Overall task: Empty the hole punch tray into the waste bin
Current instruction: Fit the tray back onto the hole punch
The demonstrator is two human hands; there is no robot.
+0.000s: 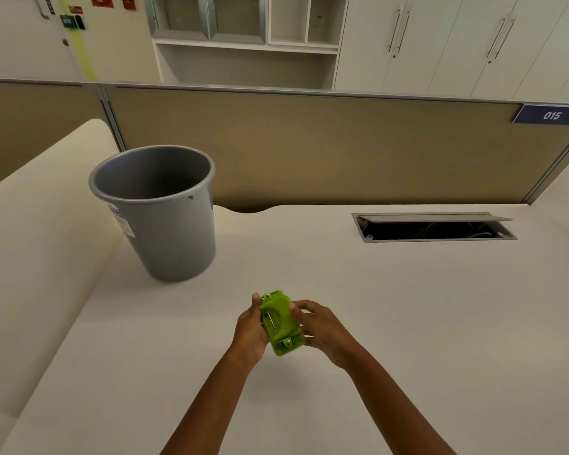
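A bright green hole punch (281, 321) is held just above the white desk (408, 323), near its front middle, tilted on its side. My left hand (248, 333) grips its left edge and my right hand (319, 326) grips its right edge, fingers curled over the top. I cannot make out the tray under the punch. A grey plastic waste bin (165, 231) stands upright on the desk, far left of the punch and apart from both hands. Its mouth is open, and its inside looks dark.
A tan partition wall (309, 146) runs along the desk's far edge. A cable hatch (434, 226) with its lid raised is set into the desk at the far right. A second desk surface (37, 224) adjoins on the left.
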